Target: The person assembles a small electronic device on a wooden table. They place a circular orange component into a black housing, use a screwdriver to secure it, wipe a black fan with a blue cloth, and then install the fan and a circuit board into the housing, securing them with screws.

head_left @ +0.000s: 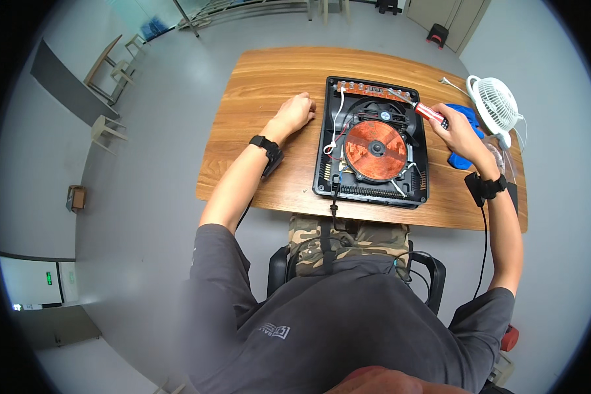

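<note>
Clock positions read from the middle of the black housing (320, 148), 12 being the far side from the wearer. Housing lies open, face up, on the wooden table (262, 75); copper coil (391, 161) sits just below its middle. Red circuit strip (361, 88) runs along the 12 o'clock edge; white wire (338, 118) loops down from its left end toward 9. Right hand (461, 133) at 3 o'clock: fingers wrapped round the handle of a red screwdriver (430, 115), shaft pointing to 10, tip at the strip; contact there cannot be told. Left hand (296, 113) rests on the table near the housing at 10 o'clock, fingers curled into a loose fist; contents, if any, hidden. Blue cloth (461, 161) at 3, white fan (496, 105) at 2.
</note>
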`<state>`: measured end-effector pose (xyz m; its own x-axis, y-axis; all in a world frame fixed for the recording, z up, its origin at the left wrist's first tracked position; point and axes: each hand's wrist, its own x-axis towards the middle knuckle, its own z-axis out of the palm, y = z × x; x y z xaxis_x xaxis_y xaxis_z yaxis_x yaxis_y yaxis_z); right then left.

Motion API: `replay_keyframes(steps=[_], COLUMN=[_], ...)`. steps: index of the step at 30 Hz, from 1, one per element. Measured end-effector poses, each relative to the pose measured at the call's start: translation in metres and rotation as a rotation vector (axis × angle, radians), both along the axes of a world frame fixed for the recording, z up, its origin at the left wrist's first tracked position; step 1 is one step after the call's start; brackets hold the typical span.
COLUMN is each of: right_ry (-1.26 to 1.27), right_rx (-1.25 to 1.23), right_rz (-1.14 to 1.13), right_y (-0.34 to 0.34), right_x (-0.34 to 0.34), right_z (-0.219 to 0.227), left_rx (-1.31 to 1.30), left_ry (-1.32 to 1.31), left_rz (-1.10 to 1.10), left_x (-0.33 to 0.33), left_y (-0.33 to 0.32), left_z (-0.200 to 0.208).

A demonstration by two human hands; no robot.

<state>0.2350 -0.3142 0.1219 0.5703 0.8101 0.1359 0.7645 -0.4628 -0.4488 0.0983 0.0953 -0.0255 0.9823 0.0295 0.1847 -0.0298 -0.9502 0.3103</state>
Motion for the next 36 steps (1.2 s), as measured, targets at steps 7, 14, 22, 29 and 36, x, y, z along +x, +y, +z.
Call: replay_keyframes(steps=[7, 14, 22, 29, 36], right_ry=[0.024, -0.027, -0.105, -0.133, -0.154], right_rx=[-0.006, -0.003, 0.037, 0.027, 0.015], right_rz=[0.004, 0.052, 0.181, 0.221, 0.219], right_y=[-0.009, -0.009, 0.004, 0.017, 0.014], right_x=[-0.002, 0.016, 0.031, 0.017, 0.014], right_z=[0.01, 0.002, -0.003, 0.009, 0.013], left_rx=[0.03, 0.078, -0.256, -0.318, -0.449], left_ry=[0.023, 0.048, -0.149, -0.054, -0.068], left_rz=[0.067, 0.077, 0.003, -0.263, -0.148], left_x=[0.004, 0.007, 0.023, 0.029, 0.026], left_y=[-0.012, -0.018, -0.043, -0.106, -0.102], left_z=[-0.012, 0.012, 0.081, 0.089, 0.084])
